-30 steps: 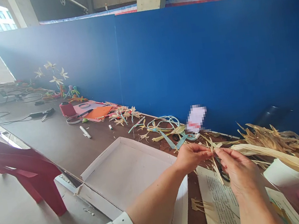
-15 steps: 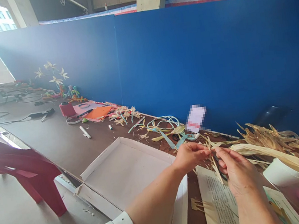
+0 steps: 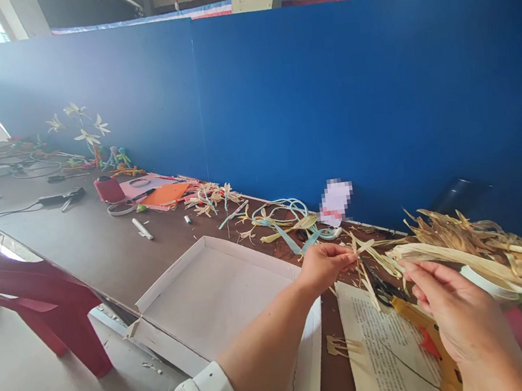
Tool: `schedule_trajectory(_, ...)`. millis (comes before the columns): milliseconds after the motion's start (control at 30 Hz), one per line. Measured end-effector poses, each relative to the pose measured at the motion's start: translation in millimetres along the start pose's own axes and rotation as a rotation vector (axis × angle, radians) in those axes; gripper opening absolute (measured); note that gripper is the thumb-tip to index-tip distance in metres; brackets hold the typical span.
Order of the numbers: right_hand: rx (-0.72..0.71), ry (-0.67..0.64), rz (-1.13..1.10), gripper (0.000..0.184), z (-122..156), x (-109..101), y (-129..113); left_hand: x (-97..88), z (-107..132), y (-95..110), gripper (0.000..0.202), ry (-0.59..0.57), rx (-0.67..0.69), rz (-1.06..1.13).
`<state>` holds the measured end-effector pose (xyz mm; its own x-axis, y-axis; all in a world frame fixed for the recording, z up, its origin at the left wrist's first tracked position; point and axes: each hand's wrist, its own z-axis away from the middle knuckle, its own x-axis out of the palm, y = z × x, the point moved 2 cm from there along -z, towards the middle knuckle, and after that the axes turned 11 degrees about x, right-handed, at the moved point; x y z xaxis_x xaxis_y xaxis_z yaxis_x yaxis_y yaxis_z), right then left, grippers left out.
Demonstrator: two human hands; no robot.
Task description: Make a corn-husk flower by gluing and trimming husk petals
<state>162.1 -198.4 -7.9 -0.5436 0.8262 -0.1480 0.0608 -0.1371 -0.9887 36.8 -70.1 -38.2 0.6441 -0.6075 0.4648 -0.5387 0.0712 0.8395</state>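
Note:
My left hand [image 3: 328,265] pinches a small flower-like piece of pale dried husk strips [image 3: 363,247] between thumb and fingertips. Its narrow strips spread upward and hang below the fingers. To the right, my right hand [image 3: 453,305] is apart from it, thumb and forefinger pressed together; whatever they grip is too small to make out. Below the right hand lies a yellow hot glue gun [image 3: 414,316] with a red trigger, partly covered by the hand. Black-handled scissors [image 3: 385,291] lie between the hands. A printed sheet [image 3: 374,347] is under the gun.
A shallow white box lid [image 3: 171,284] lies left of my forearm. Dried husks [image 3: 479,244] are heaped at right by a white cup [image 3: 491,284]. Blue tubing [image 3: 286,208], a thread spool [image 3: 109,190] and coloured paper [image 3: 164,193] line the blue partition [image 3: 348,94]. A red chair [image 3: 40,308] stands left.
My right hand has moved right, away from the left fingertips, and the glue gun now shows beside it. My left hand still pinches the husk piece. The view has shifted slightly.

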Motion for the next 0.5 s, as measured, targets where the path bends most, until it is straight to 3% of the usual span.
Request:
schedule_trajectory(233,-0.175,0.071,0.587,0.022,-17.5,-16.4,9.7,2.2,1.0,-0.8,0.049,0.018,-0.042,-0.017)
schedule_trajectory(367,-0.115,-0.042,0.934,0.024,-27.6,-10.9,12.5,3.9,2.5,1.7,0.046,0.063,-0.083,-0.030)
schedule_trajectory(500,-0.124,-0.136,1.084,0.021,-45.3,-2.2,16.8,2.9,2.6,0.7,0.043,0.055,-0.072,-0.055)
